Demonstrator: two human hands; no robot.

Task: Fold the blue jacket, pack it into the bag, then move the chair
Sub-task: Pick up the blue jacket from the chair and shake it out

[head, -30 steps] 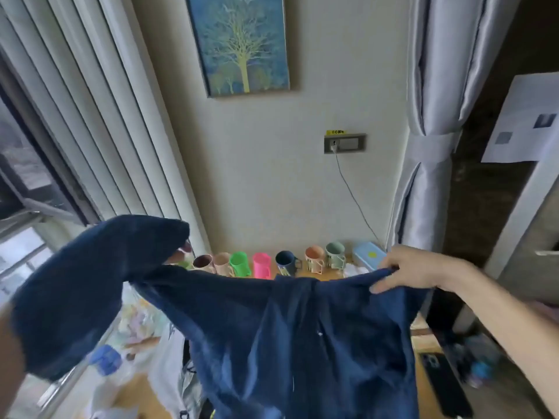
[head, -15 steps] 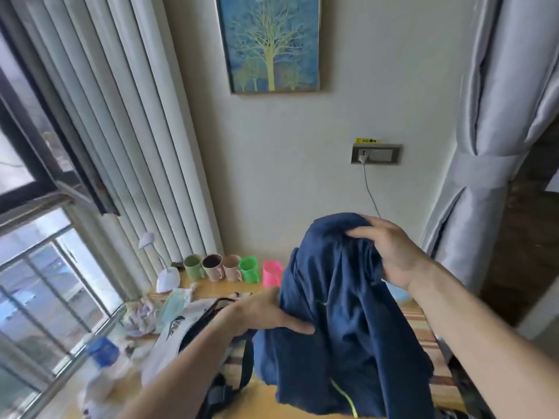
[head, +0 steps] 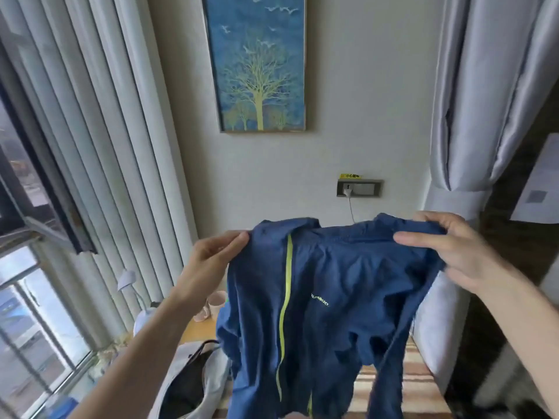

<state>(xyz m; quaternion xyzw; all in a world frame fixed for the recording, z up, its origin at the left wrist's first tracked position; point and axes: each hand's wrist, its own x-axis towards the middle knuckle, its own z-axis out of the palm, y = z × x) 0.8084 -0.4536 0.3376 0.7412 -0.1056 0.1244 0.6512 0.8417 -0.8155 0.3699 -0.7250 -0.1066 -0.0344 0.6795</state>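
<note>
The blue jacket (head: 332,297) hangs spread in the air in front of me, its yellow-green zip running down the left half and a small logo on the chest. My left hand (head: 211,261) pinches its upper left shoulder. My right hand (head: 447,252) grips the upper right shoulder, thumb over the cloth. Below on the table lies a white bag (head: 193,385) with its dark inside showing, partly behind the jacket. No chair is visible.
A wooden table (head: 196,331) stands under the jacket with pale mugs (head: 216,302) and a white lamp (head: 133,291) at its back left. Vertical blinds and a window fill the left. A grey curtain (head: 472,116) hangs right; a cable drops from the wall socket (head: 360,188).
The jacket was bunched under my right hand with my left at its side; now both hands hold it spread by the shoulders, front facing me. The view has tilted up.
</note>
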